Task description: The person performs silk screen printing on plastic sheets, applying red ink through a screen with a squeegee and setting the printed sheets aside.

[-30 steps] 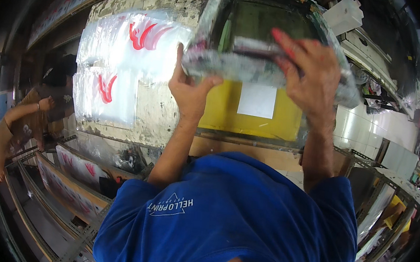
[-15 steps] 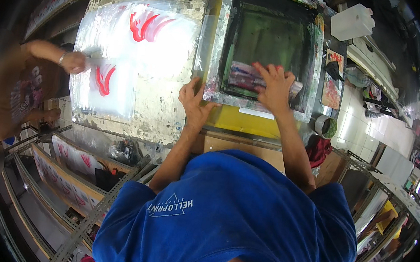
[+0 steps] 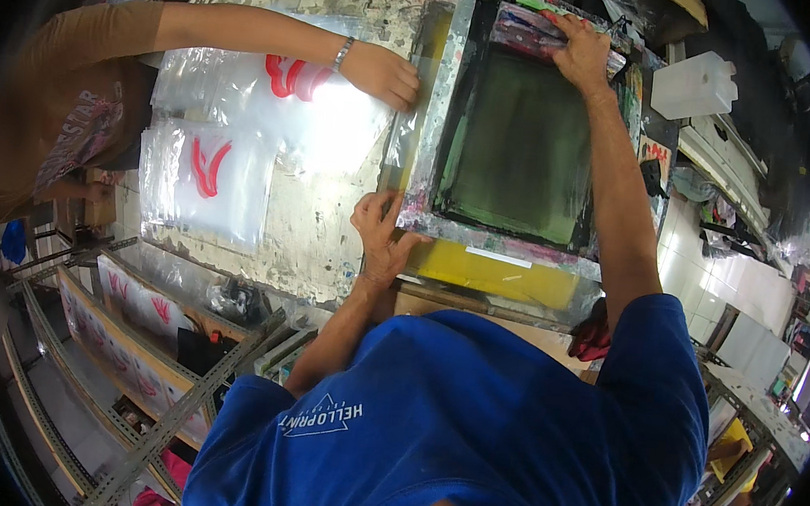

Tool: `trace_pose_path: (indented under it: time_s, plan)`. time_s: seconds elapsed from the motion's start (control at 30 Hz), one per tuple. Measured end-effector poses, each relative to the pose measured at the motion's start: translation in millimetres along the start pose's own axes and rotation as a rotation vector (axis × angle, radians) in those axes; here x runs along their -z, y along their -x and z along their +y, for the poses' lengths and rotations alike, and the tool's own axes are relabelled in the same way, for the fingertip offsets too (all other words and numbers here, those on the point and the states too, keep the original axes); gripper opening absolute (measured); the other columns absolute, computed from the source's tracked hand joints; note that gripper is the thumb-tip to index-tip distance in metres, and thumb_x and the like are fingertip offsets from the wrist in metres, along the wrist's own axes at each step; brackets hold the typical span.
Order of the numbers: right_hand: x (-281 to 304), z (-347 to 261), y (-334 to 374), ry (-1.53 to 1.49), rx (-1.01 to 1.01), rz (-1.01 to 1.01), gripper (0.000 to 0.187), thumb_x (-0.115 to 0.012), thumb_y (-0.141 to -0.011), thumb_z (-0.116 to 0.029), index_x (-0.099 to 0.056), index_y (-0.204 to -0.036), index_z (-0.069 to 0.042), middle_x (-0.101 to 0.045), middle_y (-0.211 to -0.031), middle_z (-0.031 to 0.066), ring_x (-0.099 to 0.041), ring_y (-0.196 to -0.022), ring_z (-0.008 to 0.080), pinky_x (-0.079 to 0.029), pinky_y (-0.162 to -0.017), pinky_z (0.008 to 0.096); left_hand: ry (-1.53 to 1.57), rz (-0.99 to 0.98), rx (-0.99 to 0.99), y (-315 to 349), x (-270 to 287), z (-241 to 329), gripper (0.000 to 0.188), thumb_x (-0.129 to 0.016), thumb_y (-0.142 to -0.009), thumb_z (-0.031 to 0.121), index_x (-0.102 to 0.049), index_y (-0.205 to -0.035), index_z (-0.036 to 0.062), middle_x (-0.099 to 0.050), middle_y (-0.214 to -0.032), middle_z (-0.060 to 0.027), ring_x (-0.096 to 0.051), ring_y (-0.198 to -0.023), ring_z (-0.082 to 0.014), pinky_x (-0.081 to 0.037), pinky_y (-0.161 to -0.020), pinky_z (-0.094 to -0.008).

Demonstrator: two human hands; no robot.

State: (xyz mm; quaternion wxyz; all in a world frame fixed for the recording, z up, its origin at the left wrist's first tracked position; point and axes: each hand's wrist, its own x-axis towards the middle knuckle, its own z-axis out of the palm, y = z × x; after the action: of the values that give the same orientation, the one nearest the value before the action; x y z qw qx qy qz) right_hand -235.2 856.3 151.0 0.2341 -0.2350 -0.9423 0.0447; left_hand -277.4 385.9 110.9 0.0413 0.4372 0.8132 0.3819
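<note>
A paint-stained bench (image 3: 320,236) carries the printing screen frame (image 3: 521,138). The left hand (image 3: 382,237) presses its near-left corner, fingers spread; the right hand (image 3: 584,52) rests, fingers together, on its far edge. A co-worker's hand (image 3: 382,73) touches a clear bag (image 3: 292,113).

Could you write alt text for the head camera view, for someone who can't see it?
Seen from above, a person in a blue shirt works a screen-printing frame on a worn table, left hand at the frame's near corner, right hand on its far end. A co-worker's hand touches the frame's left edge, beside clear plastic bags printed red.
</note>
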Motion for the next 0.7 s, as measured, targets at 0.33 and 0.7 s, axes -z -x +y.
trace_pose_path:
  time_s: [0.33, 0.7]
  plan:
    - [58.9, -4.6, -19.4, -0.258, -0.325, -0.050, 0.050, -0.079, -0.084, -0.021, -0.066, -0.133, -0.020, -0.074, -0.113, 0.0130, -0.071, -0.100, 0.0228, -0.052, -0.091, 0.0334, 0.206, 0.139, 0.004, -1.9, 0.6, 14.5, 0.078, -0.087, -0.069, 0.025, -0.059, -0.135, -0.0053, -0.056, -0.116, -0.0143, -0.042, -0.115, -0.0314, -0.030, -0.103, -0.0432]
    - [252.5, -181.5, 95.9, -0.188, -0.169, -0.229, 0.060, -0.072, -0.075, 0.000, -0.067, -0.133, -0.014, -0.073, -0.113, 0.0144, -0.067, -0.107, 0.0274, -0.048, -0.096, 0.0311, 0.263, 0.361, -0.111, -86.1, 56.0, 96.6, 0.064, -0.082, -0.078, 0.017, -0.060, -0.132, -0.0076, -0.059, -0.115, -0.0144, -0.048, -0.108, -0.0289, -0.037, -0.099, -0.0400]
